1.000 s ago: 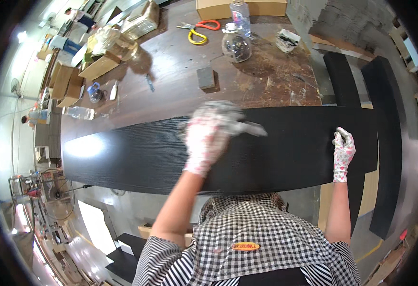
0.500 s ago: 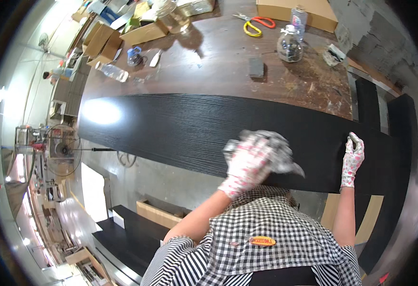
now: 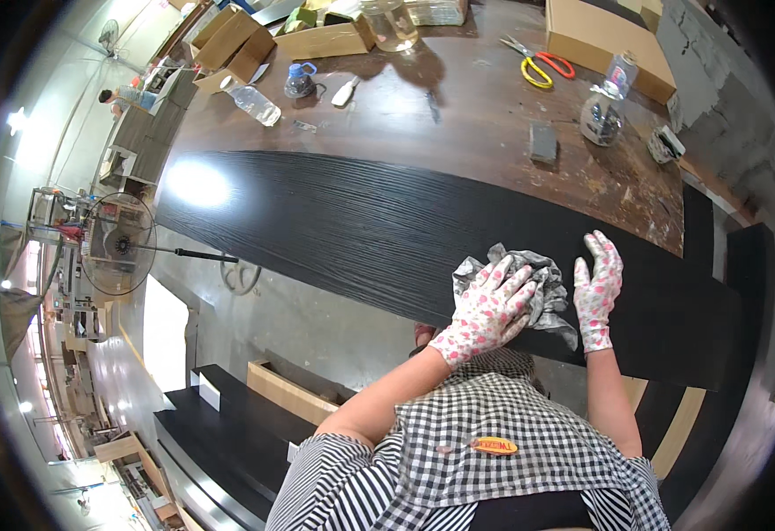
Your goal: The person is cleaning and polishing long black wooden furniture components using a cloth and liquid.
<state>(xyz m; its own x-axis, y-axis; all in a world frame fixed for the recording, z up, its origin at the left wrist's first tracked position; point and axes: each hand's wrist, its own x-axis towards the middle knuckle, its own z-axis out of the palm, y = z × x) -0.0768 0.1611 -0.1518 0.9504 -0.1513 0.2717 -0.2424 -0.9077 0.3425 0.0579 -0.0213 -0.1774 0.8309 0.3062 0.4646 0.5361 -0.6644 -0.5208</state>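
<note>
A long black wood-grain board (image 3: 352,221) lies across a brown workbench (image 3: 458,97). My left hand (image 3: 487,310), in a white glove with pink dots, presses a crumpled grey rag (image 3: 538,279) onto the board near its front edge. My right hand (image 3: 598,288), in the same kind of glove, rests flat with fingers spread on the board just right of the rag. Both forearms rise from the lower edge over my checked apron.
On the bench behind the board lie a small dark sanding block (image 3: 543,142), yellow-and-red scissors (image 3: 538,66), a plastic bottle (image 3: 250,102), a glass jar (image 3: 389,22) and cardboard boxes (image 3: 604,35). More black boards stand at the right (image 3: 746,292) and lie on the floor (image 3: 219,434). A fan (image 3: 118,243) stands at left.
My left hand has slid the rag along the board toward my right hand. My right hand now lies flat on the board close beside the rag. The view has shifted left.
</note>
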